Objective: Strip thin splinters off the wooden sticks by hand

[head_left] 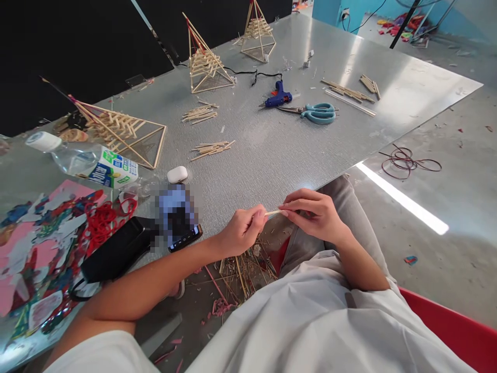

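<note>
Between my two hands, over the table's near edge, runs a thin pale wooden stick [273, 213]. My left hand [244, 228] is closed in a fist around one end. The fingertips of my right hand [311, 213] pinch the other end. Farther up the table lie two small piles of short sticks, a nearer pile [213, 149] and a farther pile [199, 112]. A blue glue gun [278, 96] rests beside scissors [316, 112] with light blue handles. Longer sticks [347, 90] lie to the right of them.
Stick pyramid frames stand at the back [207, 65] and left [124, 129]. A plastic bottle [83, 158], white earbud case [177, 174], phone [180, 217] and black pouch [116, 248] are on the left, near colourful scraps [42, 238]. A dark cord [407, 160] lies on the floor.
</note>
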The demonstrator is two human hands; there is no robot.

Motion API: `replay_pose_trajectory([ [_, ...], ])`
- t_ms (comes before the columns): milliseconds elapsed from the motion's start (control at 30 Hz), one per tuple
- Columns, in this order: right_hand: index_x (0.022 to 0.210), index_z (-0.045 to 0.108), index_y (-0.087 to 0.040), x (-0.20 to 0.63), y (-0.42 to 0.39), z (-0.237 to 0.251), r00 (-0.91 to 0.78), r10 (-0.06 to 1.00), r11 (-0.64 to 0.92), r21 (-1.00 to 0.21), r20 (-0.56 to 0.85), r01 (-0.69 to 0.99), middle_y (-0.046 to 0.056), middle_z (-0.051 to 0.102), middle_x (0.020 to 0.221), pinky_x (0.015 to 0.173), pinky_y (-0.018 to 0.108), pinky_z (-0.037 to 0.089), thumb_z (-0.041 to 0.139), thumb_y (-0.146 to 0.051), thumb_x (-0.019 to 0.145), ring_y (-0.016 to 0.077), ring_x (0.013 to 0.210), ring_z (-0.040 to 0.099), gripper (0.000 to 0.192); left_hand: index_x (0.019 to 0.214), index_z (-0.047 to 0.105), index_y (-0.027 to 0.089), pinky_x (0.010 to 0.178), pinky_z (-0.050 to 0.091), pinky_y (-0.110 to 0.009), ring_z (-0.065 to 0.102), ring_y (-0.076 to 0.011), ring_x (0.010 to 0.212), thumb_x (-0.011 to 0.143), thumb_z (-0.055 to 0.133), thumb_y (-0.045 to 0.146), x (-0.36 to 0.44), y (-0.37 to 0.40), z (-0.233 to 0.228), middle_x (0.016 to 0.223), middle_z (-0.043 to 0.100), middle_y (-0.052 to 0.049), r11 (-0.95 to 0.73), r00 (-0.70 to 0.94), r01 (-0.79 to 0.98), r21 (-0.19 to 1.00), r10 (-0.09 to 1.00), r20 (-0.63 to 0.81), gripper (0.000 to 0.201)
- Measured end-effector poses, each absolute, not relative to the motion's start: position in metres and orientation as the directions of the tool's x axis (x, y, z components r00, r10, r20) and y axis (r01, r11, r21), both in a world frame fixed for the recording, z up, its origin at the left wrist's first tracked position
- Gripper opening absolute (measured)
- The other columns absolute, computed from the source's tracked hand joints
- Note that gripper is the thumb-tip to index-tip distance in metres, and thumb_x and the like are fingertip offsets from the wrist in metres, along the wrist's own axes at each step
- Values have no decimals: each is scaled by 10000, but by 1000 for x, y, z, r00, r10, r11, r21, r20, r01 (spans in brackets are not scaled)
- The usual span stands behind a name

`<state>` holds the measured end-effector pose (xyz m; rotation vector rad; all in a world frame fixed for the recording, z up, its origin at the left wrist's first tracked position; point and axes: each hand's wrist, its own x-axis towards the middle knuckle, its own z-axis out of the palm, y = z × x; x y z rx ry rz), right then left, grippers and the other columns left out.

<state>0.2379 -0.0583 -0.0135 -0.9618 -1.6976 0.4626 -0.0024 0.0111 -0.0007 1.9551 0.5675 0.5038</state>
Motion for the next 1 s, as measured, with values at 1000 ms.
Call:
replay_pose_trajectory([
  [1000,1274,716,-175,222,-69,-15,-352,565,658,-150,746,738,93,840,1185,789,396,544,608,-74,1070,238,1035,715,252,820,388,239,536,250,-261,327,-102,468,1178,264,364,6,6,1,593,356,91,-647,812,331,687,566,142,399],
])
